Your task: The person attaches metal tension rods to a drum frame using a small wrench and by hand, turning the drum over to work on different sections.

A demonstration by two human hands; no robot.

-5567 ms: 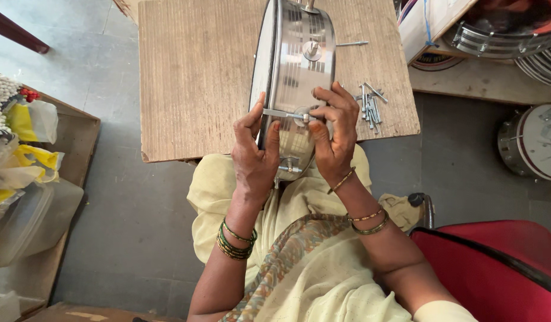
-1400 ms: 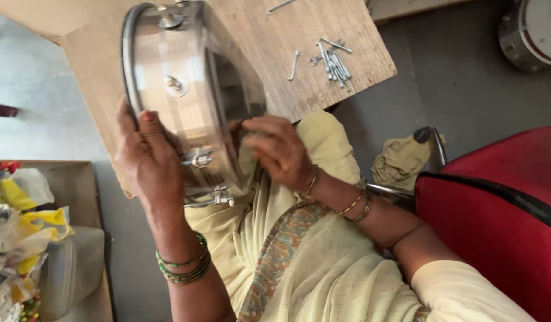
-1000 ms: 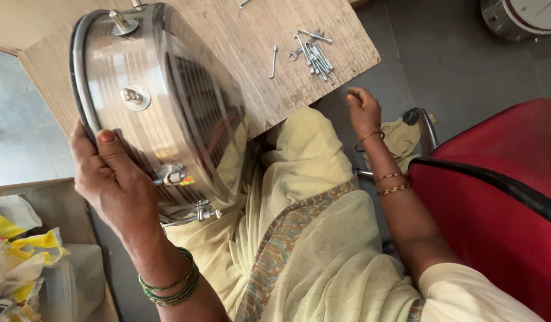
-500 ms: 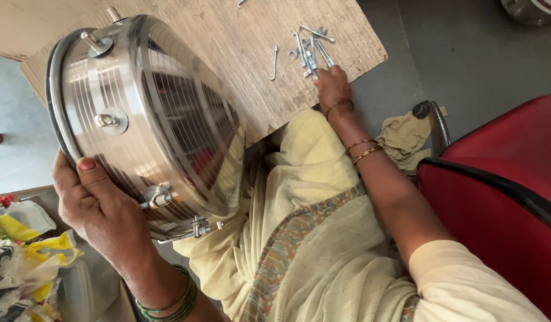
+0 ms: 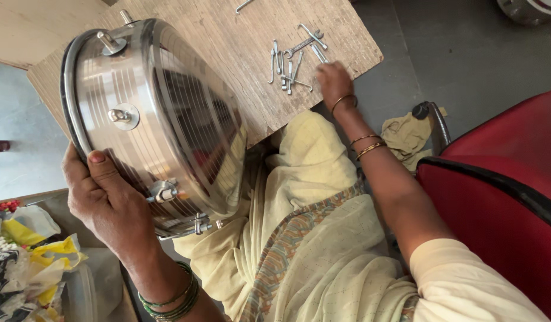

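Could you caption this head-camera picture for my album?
Left hand steadies a steel drum shell; right hand reaches the metal hooks.

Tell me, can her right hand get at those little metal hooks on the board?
Probably yes. The right hand is already at the edge of the pile of metal hooks on the wooden board, nothing between them. The left hand holds the steel drum off to the side.
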